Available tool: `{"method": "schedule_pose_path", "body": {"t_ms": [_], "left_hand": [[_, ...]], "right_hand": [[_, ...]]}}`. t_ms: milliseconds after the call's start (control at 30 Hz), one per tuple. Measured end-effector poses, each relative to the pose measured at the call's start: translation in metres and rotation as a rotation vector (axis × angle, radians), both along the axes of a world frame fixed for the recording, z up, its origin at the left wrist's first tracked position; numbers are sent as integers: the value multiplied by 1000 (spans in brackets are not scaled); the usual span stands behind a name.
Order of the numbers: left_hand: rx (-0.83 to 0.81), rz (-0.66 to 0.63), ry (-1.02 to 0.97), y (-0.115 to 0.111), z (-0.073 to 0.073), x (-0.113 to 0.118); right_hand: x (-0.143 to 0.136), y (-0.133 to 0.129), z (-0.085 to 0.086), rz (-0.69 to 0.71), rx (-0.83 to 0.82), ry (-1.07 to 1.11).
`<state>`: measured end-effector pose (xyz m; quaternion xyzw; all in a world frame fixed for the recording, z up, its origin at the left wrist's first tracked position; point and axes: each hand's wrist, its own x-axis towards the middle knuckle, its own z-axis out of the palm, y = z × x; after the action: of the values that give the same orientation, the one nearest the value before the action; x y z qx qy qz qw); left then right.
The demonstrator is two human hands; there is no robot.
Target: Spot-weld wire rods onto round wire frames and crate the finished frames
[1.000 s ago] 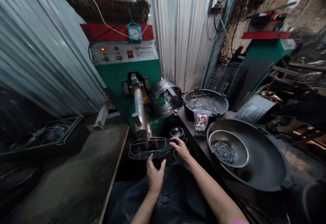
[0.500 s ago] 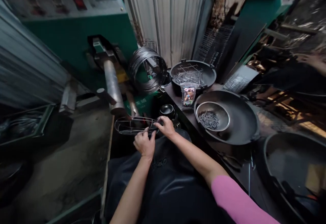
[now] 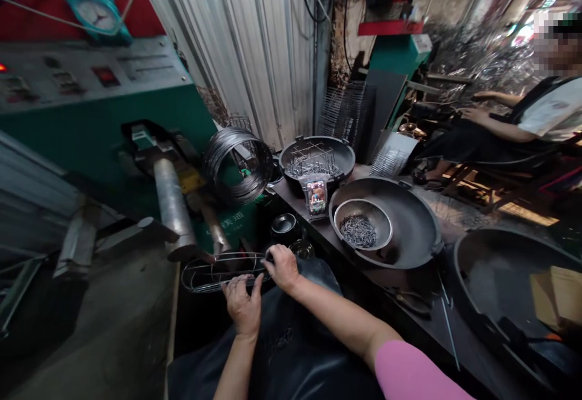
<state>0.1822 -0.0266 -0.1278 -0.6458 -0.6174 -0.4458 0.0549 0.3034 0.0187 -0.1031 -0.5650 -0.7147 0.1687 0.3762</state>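
An oblong wire rack (image 3: 213,276) of thin metal rods lies across the front of the green machine, close under the tip of its metal arm (image 3: 170,206). My left hand (image 3: 244,306) grips the rack's near edge, thumb up and fingers curled over the wires. Closed at the rack's right end is my right hand (image 3: 280,266), its fingers pinched together there; whether a small piece sits between them is too small to tell. A lower metal rod of the machine (image 3: 218,233) meets the rack from behind.
A wire coil (image 3: 239,166) hangs by the machine. On the bench to the right stand a steel bowl of small metal pieces (image 3: 359,230) inside a black pan (image 3: 409,254), another pan with wire parts (image 3: 348,173), a phone (image 3: 317,197) and pliers (image 3: 409,300). A co-worker (image 3: 545,109) sits at far right.
The view has tilted up and turned right, bringing a teal clock and the co-worker into sight. Both hands keep hold at the wire rack, which stays under the machine's arm.
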Motion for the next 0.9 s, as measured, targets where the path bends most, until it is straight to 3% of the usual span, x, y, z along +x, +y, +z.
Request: {"method": "schedule_pose_path", "body": {"t_ms": [200, 433, 667, 800, 867, 900], "left_hand": [[39, -34, 1, 3, -6, -3], [0, -8, -76, 5, -5, 4], [-13, -20, -94, 2, 6, 7], [-13, -57, -111, -8, 9, 2], [11, -94, -106, -12, 9, -2], [26, -110, -101, -12, 9, -4]], "right_hand": [[5, -4, 0, 61, 55, 127], [-4, -2, -7, -62, 60, 179], [19, -4, -4, 217, 60, 308], [58, -28, 8, 336, 61, 225], [101, -36, 20, 253, 72, 135], [129, -38, 26, 149, 76, 86]]}}
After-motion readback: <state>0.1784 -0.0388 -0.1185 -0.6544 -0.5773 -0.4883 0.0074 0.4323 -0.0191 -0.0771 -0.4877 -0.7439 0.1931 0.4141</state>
